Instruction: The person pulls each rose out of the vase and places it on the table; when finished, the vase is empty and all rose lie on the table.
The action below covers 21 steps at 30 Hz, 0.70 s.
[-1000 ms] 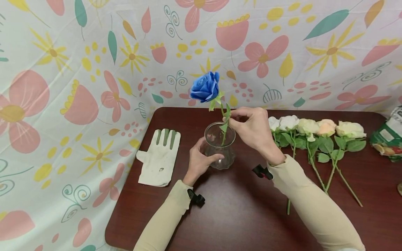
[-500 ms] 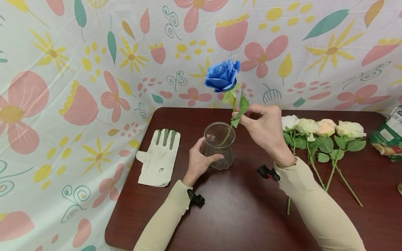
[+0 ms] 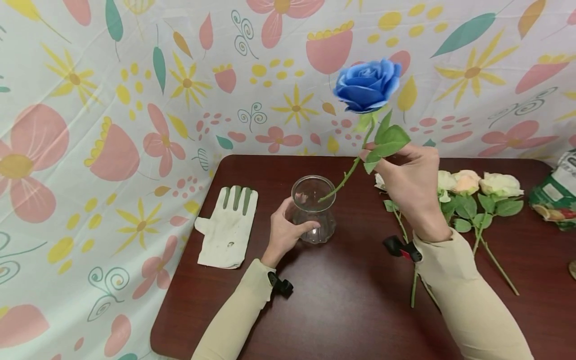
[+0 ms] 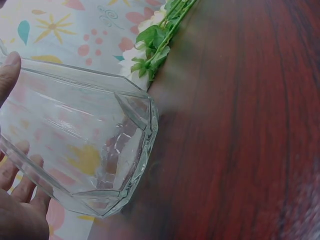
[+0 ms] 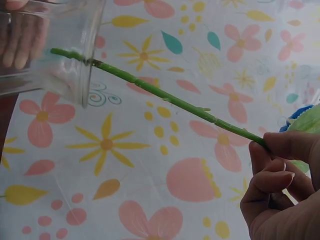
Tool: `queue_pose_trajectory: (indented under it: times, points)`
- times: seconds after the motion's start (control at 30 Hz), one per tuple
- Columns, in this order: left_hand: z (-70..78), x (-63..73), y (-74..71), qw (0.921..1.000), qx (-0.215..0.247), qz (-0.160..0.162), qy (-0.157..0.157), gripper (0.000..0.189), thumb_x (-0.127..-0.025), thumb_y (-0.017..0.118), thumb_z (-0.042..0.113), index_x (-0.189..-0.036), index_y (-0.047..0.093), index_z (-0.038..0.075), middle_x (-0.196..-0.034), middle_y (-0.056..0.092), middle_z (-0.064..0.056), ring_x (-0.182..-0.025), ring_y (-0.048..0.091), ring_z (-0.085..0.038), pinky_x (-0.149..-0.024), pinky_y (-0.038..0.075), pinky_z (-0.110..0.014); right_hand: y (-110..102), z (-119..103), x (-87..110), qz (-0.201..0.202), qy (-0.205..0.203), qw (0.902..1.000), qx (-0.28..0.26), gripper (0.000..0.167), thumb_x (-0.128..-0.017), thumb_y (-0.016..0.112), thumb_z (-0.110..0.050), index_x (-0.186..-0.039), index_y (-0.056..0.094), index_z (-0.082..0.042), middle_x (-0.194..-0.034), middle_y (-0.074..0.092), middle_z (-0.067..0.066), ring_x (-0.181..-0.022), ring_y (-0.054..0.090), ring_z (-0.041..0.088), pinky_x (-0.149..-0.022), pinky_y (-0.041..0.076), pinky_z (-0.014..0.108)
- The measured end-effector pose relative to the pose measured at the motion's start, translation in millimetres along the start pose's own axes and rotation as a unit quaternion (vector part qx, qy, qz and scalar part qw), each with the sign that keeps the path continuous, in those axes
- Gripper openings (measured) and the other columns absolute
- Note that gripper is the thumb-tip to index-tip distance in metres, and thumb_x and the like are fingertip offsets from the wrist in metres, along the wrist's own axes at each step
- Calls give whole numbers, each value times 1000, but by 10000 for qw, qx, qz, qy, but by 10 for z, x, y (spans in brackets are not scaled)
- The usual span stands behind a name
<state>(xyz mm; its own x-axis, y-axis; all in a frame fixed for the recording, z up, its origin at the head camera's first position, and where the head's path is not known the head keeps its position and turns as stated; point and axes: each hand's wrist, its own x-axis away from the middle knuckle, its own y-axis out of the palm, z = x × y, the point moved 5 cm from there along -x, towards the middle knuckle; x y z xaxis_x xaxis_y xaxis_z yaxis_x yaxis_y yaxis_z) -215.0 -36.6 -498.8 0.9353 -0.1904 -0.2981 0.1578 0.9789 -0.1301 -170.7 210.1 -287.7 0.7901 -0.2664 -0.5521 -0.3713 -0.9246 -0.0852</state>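
Observation:
Between the thumb and fingers of my right hand [image 3: 411,182] is pinched the green stem of a blue rose [image 3: 366,86]. The bloom leans up and to the right, and the stem's lower end [image 5: 70,53] reaches just inside the mouth of a clear glass vase [image 3: 315,227]. My left hand [image 3: 288,230] grips the vase from its left side, thumb in front and fingers behind. In the left wrist view the vase's faceted base [image 4: 135,165] shows plainly, with fingers visible through and beside the glass.
Several white, cream and peach roses [image 3: 499,185] lie on the dark wooden table [image 3: 333,310] at the right, partly behind my right hand. A white-and-green glove [image 3: 229,227] lies at the left. A green-and-white bag [image 3: 555,192] stands at the right edge, before a flower-printed cloth [image 3: 279,65].
My right hand has moved right, drawing the blue rose up and out to the right, so less of its stem is inside the vase. My left hand and the vase stay put.

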Motion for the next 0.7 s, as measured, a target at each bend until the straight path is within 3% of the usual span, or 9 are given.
queue_pose_trajectory:
  times: [0.23, 0.47, 0.57, 0.7]
  points:
    - [-4, 5, -7, 9999, -97, -29, 11, 79, -78, 102, 29, -147, 66, 20, -139, 76, -9, -134, 71, -26, -115, 57, -50, -206, -13, -28, 406, -318, 9961, -711, 8, -89, 81, 7, -94, 83, 13, -84, 79, -7, -78, 68, 9, -68, 51, 21]
    - [6, 4, -2, 10000, -58, -13, 29, 77, -78, 100, 13, -147, 66, 18, -139, 76, -12, -134, 70, -31, -116, 56, -57, -445, -71, -41, 850, -383, 9834, -1555, 13, -84, 80, 15, -94, 77, 23, -82, 81, 5, -83, 73, 16, -73, 56, 23]
    - [2, 4, 1, 10000, -21, -17, 20, 77, -78, 100, 14, -147, 66, 18, -139, 76, -13, -135, 70, -32, -115, 56, -59, -530, -48, -15, 873, -189, 9795, -1807, 15, -82, 79, 19, -96, 77, 24, -87, 83, 8, -88, 75, 19, -77, 60, 25]
    - [2, 6, -1, 10000, -10, -14, 26, 78, -78, 102, 29, -146, 67, 18, -139, 76, -13, -133, 71, -32, -115, 55, -60, -626, 26, 28, 829, 220, 9802, -1782, 17, -83, 81, 17, -99, 78, 22, -89, 84, 8, -87, 75, 17, -75, 60, 24]
